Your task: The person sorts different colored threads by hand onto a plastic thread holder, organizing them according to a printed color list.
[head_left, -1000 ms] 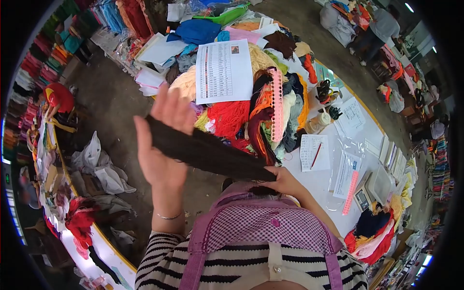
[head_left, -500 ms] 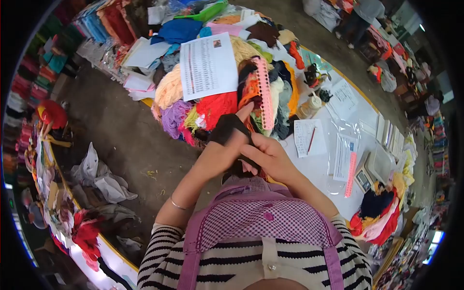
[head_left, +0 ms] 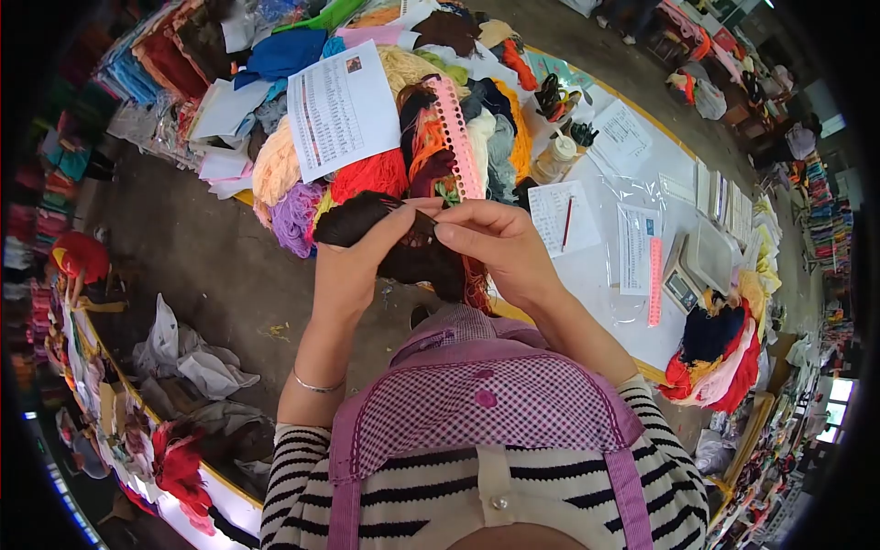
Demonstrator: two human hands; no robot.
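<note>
A dark brown skein of yarn point(head_left: 426, 270) hangs in front of my apron, held up between my two hands. My left hand point(head_left: 371, 252) is closed on it from the left, with part of the skein bulging out past the thumb. My right hand point(head_left: 500, 243) pinches at the skein's upper edge, thumb and fingertips close to the left fingertips. What exactly the right fingertips pinch is too small to tell apart from the yarn. Just beyond the hands lies a pink punched card point(head_left: 456, 137) with coloured threads along it. Dark red strands point(head_left: 476, 286) hang behind the skein.
A yarn heap with red yarn point(head_left: 371, 174) and purple yarn point(head_left: 291, 215) carries a printed sheet point(head_left: 344, 110). To the right, the white table point(head_left: 596, 252) holds a pencil point(head_left: 566, 223), a weighing scale point(head_left: 683, 275) and another pink card point(head_left: 654, 282). White plastic bags point(head_left: 206, 362) lie on the floor.
My hands have come apart from their crossed position, the left moving leftward. The dark brown skein, earlier wrapped about the left hand, now spreads between both hands. The view has shifted slightly.
</note>
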